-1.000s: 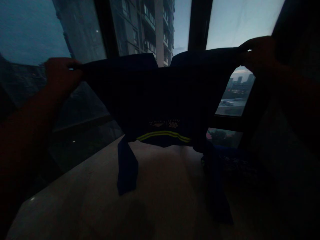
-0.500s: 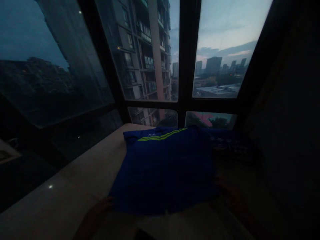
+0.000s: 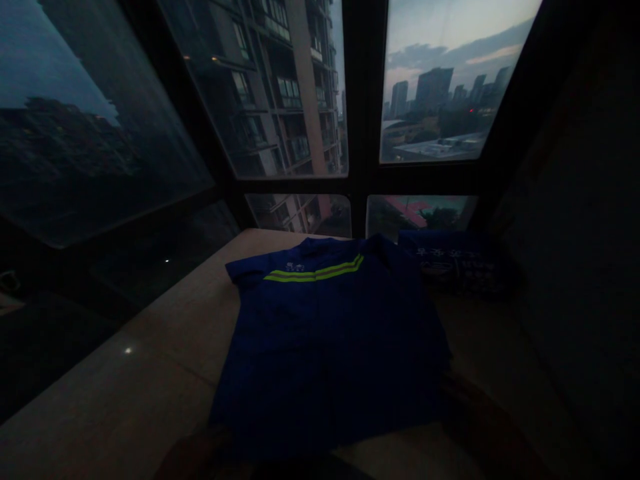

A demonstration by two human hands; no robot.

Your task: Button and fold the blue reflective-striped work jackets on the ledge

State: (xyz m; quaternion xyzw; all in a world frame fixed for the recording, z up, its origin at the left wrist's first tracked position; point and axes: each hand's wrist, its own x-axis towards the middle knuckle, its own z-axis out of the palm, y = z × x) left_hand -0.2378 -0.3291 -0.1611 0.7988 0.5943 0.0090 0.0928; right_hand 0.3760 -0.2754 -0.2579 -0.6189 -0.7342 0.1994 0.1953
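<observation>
Matt cloth shirt (image 3: 300, 333), smooth glossy ledge (image 3: 165, 353)

I get widest lane on left: bare strip of ledge (image 3: 155, 347) between shirt (image 3: 320, 347) and left window (image 3: 95, 160), running up to far corner. Shirt lies spread across middle; low pass there meets cloth. Window frame (image 3: 364, 120) blocks far side, beyond collar. Far right tighter: blue bundle (image 3: 457, 263) just beside shirt, wall (image 3: 565, 280) past it. Gap between my right hand (image 3: 465, 400) and wall looks passable, though too dark for certainty.
</observation>
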